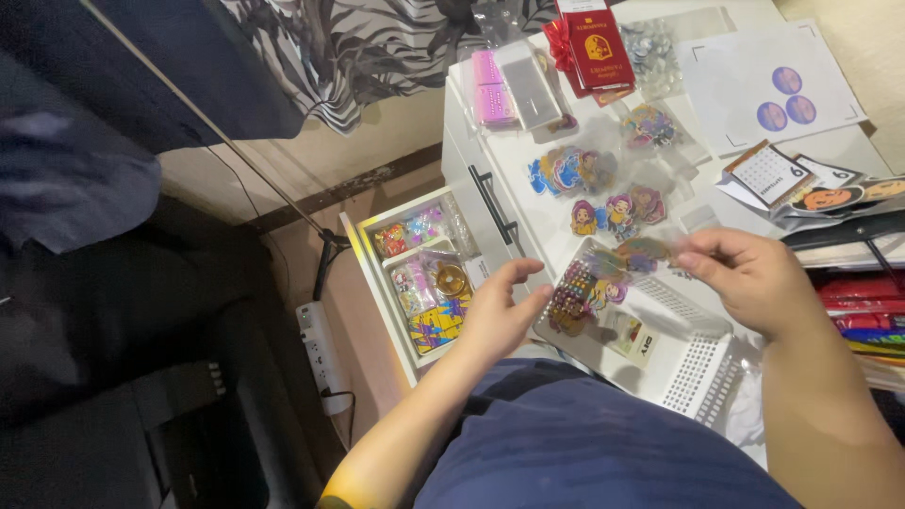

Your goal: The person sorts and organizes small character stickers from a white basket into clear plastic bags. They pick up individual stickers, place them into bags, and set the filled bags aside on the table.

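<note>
My left hand (500, 311) hovers with fingers apart and empty, just left of a white perforated tray (688, 363) on my lap. The tray holds sheets of coloured gems and stickers (580, 297). My right hand (749, 278) pinches a clear packet of colourful stickers (650, 253) over the tray's far edge. More sticker packets (608, 212) lie on the white table (528, 203) just beyond.
An open white drawer (419, 273) below the table holds small craft packets. On the table are a pink gem strip (490, 90), a red booklet (596, 45), a sheet with purple circles (768, 85) and cards (811, 184). A power strip (320, 353) lies on the floor.
</note>
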